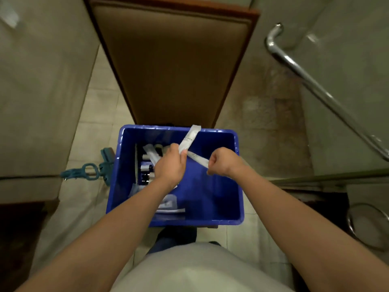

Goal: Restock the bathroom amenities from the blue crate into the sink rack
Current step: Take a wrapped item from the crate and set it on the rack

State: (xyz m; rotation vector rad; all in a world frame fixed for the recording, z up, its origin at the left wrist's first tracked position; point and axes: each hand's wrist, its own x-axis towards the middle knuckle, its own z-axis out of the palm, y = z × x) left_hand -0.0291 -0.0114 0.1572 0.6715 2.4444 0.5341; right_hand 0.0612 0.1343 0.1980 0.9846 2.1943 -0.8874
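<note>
Head view, left to right: a teal plastic tool [88, 171] lies on the floor just beside the blue crate [210, 186], which holds loose packets [168, 205] along its left side. Left hand [170, 165] curls round 1 white sachet [189, 139]; its dark printing is too blurred to read. Right hand [223, 163], fisted, pinches the end of a 2nd sachet [197, 159] over the crate.

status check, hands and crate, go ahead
Left hand pinching a white packet over the blue crate. Right hand gripping a second packet. Sink rack not in view; nothing blocking.
</note>
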